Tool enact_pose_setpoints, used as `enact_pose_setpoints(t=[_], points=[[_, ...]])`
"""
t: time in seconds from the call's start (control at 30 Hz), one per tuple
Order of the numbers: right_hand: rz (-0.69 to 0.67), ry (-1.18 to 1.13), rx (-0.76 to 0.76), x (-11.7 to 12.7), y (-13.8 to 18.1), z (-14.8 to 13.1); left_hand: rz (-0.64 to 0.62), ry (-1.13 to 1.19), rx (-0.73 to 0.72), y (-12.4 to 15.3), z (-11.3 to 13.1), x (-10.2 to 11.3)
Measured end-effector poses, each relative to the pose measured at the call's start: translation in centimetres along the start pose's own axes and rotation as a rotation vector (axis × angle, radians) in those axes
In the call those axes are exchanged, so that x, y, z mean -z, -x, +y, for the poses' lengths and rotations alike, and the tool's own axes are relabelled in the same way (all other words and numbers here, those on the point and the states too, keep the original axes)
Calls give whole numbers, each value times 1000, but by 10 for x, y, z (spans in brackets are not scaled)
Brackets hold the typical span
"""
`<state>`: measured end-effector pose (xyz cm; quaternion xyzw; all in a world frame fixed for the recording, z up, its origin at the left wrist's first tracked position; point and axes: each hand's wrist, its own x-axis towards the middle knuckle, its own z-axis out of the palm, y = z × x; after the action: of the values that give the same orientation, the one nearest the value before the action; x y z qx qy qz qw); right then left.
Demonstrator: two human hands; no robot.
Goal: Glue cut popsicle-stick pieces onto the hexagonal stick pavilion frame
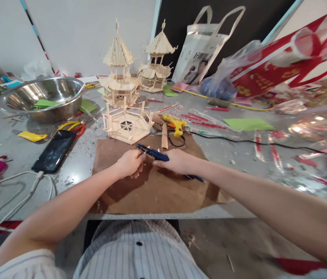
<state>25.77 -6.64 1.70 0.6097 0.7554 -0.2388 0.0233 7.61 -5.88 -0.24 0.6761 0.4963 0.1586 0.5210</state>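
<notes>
My right hand [176, 161] is closed around a dark blue hand tool [154, 152] that looks like a cutter. Its jaw end points left, and part of a blue handle shows below my palm. Fingers pinched, my left hand [131, 162] is at the tool's jaws with a small pale wooden stick [146, 150] between the fingertips, mostly hidden. Both hands are over a brown paper sheet [157, 197]. Just beyond them stands a hexagonal frame [127, 124] of thin wooden sticks with short upright posts.
Two stick pagodas [118, 58] [159, 58] stand behind the frame. A yellow glue gun [175, 124] lies right of it, its black cord running right. At left are a metal bowl [73, 104], a phone [54, 151] with a white cable, and a yellow knife [32, 135]. Bags crowd the back right.
</notes>
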Motion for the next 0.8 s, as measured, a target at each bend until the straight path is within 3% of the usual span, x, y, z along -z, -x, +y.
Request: enact_pose_setpoints(t=[0.1,0.27,0.57,0.67,0.73,0.8], points=[[-134,-145,-64,-1,-1,-1,-21,9,49,-3,-2,-1],[-173,-190,-36,-1,-6,1,-15,53,92,-5,0,-1],[-101,-101,-115,-1,-6,-6,-46,82,100,-6,-2,0],[-156,-133,-94,3,-1,-4,-65,113,88,-5,-3,3],[-126,-93,-42,8,3,2,-29,125,61,-3,-1,8],[12,46,-13,14,7,13,86,134,8,-2,1,15]])
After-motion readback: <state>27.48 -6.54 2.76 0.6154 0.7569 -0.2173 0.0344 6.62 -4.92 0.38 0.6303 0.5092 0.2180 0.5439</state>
